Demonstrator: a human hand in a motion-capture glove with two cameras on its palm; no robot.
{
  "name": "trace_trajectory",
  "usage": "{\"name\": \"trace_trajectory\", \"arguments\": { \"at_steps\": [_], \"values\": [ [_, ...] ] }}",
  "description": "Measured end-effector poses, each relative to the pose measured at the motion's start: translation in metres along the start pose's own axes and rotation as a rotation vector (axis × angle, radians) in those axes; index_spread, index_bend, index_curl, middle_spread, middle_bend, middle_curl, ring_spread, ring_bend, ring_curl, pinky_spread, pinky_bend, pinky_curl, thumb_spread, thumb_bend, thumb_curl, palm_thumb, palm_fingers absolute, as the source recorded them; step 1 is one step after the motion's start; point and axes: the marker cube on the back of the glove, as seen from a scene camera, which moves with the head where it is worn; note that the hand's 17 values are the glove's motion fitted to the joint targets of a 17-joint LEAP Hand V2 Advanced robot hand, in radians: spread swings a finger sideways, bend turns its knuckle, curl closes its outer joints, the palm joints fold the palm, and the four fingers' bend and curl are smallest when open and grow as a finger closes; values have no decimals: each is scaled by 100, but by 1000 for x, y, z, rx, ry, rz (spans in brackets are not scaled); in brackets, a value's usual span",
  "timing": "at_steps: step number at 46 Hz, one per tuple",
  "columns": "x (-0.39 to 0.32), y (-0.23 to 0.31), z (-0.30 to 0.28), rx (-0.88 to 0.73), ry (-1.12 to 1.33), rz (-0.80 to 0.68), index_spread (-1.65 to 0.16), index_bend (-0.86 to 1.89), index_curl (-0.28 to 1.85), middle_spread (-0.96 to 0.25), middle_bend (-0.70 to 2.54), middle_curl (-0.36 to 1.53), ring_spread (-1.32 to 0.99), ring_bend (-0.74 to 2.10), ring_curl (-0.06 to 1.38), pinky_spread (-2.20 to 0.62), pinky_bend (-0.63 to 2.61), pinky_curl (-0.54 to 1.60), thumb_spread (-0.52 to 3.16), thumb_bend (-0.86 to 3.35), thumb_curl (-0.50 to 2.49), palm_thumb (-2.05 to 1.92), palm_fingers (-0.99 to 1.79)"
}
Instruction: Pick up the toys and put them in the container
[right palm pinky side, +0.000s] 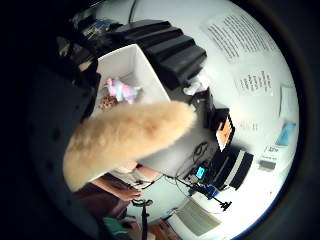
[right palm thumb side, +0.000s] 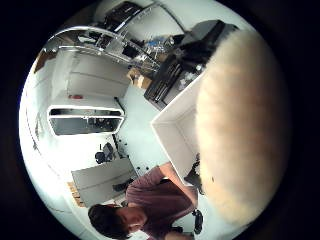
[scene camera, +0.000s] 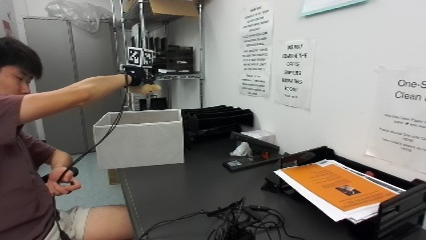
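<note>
Office or lab workroom: dark bench (scene camera: 180, 190) against a white wall with taped printed notices (scene camera: 256, 50), black paper trays (scene camera: 216, 119) stacked with orange and white sheets (scene camera: 333, 187), metal wire shelving (scene camera: 160, 45), grey cabinets (scene camera: 60, 65), tangled cables (scene camera: 233, 222).

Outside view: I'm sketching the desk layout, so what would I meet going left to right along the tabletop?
White container → black stacked trays → white tissue-like item → black paper tray holding the orange sheet. Above the container, the gloved right hand holds a tan plush toy.
</note>
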Motion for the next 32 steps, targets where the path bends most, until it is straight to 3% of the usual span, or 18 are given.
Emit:
{"name": "trace_trajectory", "arguments": {
  "at_steps": [6,10,12,13,15,17,25,32],
  "values": [
    [-25,-14,25,-29,-24,-42,-30,98,96,-24,105,82,-39,114,71,-27,96,56,68,-1,88,63,54],
    [-30,-13,48,-177,27,31,-30,93,97,-24,101,81,-37,115,71,-26,96,56,72,-2,87,60,46],
    [-31,-14,59,-251,56,32,-29,87,95,-23,96,79,-35,105,69,-22,96,56,82,-4,83,54,25],
    [-32,-14,64,-278,75,18,-29,88,96,-23,99,80,-34,109,72,-23,96,57,81,-3,84,55,32],
    [-29,-11,73,-320,124,-9,-28,77,92,-20,66,70,-27,89,68,-16,109,60,95,-8,77,42,-25],
    [-26,-9,83,-333,153,-26,-27,61,85,-13,40,62,-19,70,64,-10,120,60,100,-12,71,29,-63],
    [-32,-22,111,-261,6,10,-25,18,64,-2,9,46,-4,29,46,2,111,53,112,-6,57,10,-49],
    [-26,-22,113,-220,-41,8,-24,10,52,2,5,36,3,17,40,6,101,48,118,-3,50,4,-39]
  ]
}}
